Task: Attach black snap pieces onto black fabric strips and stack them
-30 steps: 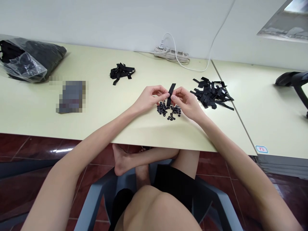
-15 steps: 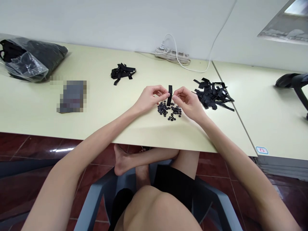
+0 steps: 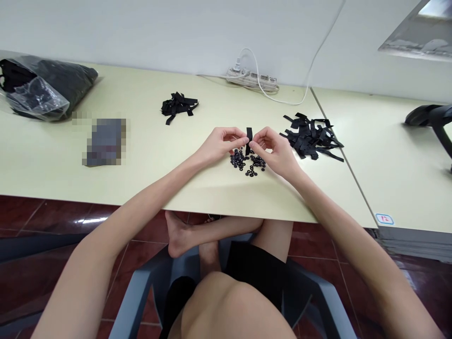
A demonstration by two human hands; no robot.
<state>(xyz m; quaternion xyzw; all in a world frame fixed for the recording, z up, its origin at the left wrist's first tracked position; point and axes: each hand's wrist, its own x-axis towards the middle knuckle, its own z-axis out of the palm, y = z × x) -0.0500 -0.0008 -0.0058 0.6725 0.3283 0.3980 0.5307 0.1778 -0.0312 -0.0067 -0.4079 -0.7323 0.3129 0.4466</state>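
Observation:
Between my two hands a short black fabric strip (image 3: 249, 133) is held upright over the table. My left hand (image 3: 224, 144) pinches it from the left with thumb and fingers. From the other side my right hand (image 3: 272, 147) has its thumb and fingertips closed on the strip's middle; whether a small part sits in that pinch is hidden. Just below lie small black ring-like pieces (image 3: 238, 160) in loose clusters, partly covered by the hands. A pile of black strips (image 3: 310, 137) lies right of my right hand, and a smaller strip pile (image 3: 178, 106) is farther back on the left.
A clear plastic bag (image 3: 52, 89) of black material lies at the left on the pale table (image 3: 197, 188). Nearby is a blurred-out flat item (image 3: 106, 141). A power strip (image 3: 252, 80) with a white cable rests by the wall. A black stand (image 3: 429, 117) is at far right.
My right hand has shifted slightly left, its thumb now closer to my left fingertips and over the strip. The piles have not changed.

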